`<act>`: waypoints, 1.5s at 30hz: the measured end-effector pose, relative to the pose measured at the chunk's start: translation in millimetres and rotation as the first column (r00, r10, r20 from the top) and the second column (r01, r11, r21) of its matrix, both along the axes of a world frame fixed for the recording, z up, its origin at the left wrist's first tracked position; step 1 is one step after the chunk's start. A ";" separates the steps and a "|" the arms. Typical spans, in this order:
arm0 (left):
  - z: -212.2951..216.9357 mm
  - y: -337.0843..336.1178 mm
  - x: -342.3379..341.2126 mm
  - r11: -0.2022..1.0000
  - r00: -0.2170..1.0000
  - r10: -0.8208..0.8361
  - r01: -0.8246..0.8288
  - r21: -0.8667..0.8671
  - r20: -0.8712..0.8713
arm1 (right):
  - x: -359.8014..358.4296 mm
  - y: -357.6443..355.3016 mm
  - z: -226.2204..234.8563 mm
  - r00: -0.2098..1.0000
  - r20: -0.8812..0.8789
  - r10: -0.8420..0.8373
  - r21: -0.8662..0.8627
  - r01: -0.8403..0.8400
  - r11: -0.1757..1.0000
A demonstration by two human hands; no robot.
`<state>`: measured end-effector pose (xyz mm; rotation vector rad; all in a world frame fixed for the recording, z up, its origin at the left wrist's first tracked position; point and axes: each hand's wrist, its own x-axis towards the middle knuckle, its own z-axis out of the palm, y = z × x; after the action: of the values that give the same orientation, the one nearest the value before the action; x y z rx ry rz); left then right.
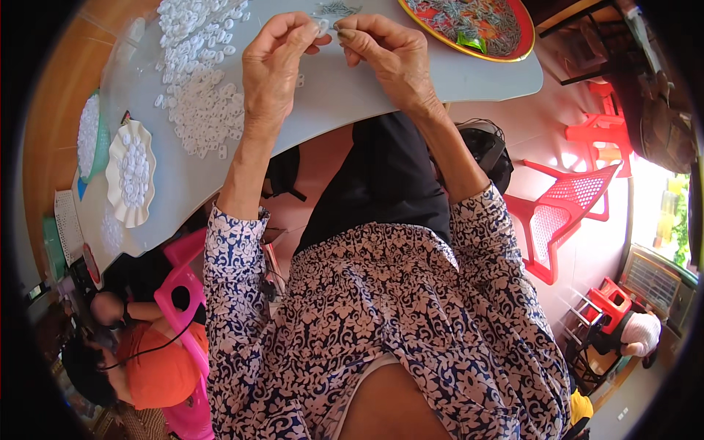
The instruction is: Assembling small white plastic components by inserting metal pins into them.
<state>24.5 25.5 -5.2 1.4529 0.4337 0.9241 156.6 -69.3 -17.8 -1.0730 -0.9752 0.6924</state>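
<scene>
My left hand (pixel 275 70) is closed in a pinch on a small white plastic piece (pixel 323 26), held up over the far part of the table. Facing it, my right hand (pixel 392 59) has thumb and forefinger pressed together close to that piece; whatever is between these fingertips is too small to make out. Left of my hands lie a heap of white plastic pieces (pixel 192 44) and, nearer, a spread of flat whitish pieces (pixel 204 110). A little pile of thin grey metal pins or screws (pixel 337 9) lies just beyond my fingertips.
A red round tray with a gold rim (pixel 531 37) holds many grey metal pieces and a green packet (pixel 471 42). At left, a wavy-edged cream dish (pixel 114 176) holds white pieces. Red plastic chairs (pixel 554 220) stand right; a person in orange (pixel 161 363) sits lower left.
</scene>
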 end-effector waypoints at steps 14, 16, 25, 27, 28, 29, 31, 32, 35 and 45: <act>3.6 3.3 3.5 0.998 0.998 -0.056 0.055 0.014 0.037 | -4.6 0.7 2.5 1.000 -0.006 -0.022 0.035 0.022 0.999; 5.9 1.7 3.4 0.998 0.998 0.009 -0.005 0.065 -0.058 | -5.4 -0.3 3.8 0.999 -0.026 -0.026 0.041 0.027 0.999; 10.7 1.7 1.4 0.976 0.972 0.050 0.002 0.219 -0.231 | -4.6 -2.2 4.6 0.999 0.019 -0.029 0.051 0.028 0.998; 13.9 -2.1 2.2 0.973 0.970 0.071 -0.015 0.231 -0.235 | -4.4 -2.0 4.3 0.999 0.019 -0.028 0.050 0.027 0.998; 15.8 -4.3 2.9 0.969 0.967 0.091 -0.031 0.243 -0.238 | -4.0 -2.1 4.2 0.999 0.017 -0.031 0.059 0.030 0.998; 15.8 -5.2 3.4 0.970 0.967 0.091 -0.031 0.243 -0.237 | -3.6 -2.1 4.1 0.999 0.014 -0.034 0.069 0.033 0.997; 15.3 -7.5 2.7 0.945 0.962 0.117 -0.031 0.326 -0.247 | -4.5 -1.2 3.8 1.000 0.009 -0.028 0.081 0.027 0.996; 15.1 -8.6 2.5 0.945 0.962 0.117 -0.032 0.324 -0.247 | -4.9 -1.0 3.6 1.000 0.004 -0.023 0.095 0.023 0.995; 14.9 -10.5 -0.5 0.945 0.930 0.071 0.054 0.323 -0.361 | -6.6 -0.7 4.7 1.000 0.020 -0.006 0.071 0.005 0.997; 16.9 -12.1 1.2 0.989 0.932 0.042 0.012 0.146 -0.360 | -7.4 -2.0 6.9 0.996 0.064 0.063 0.014 -0.064 0.998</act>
<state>25.6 13.4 11.7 1.7655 0.6611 0.7090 149.2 -71.3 -10.9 -1.0587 -1.0723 0.7045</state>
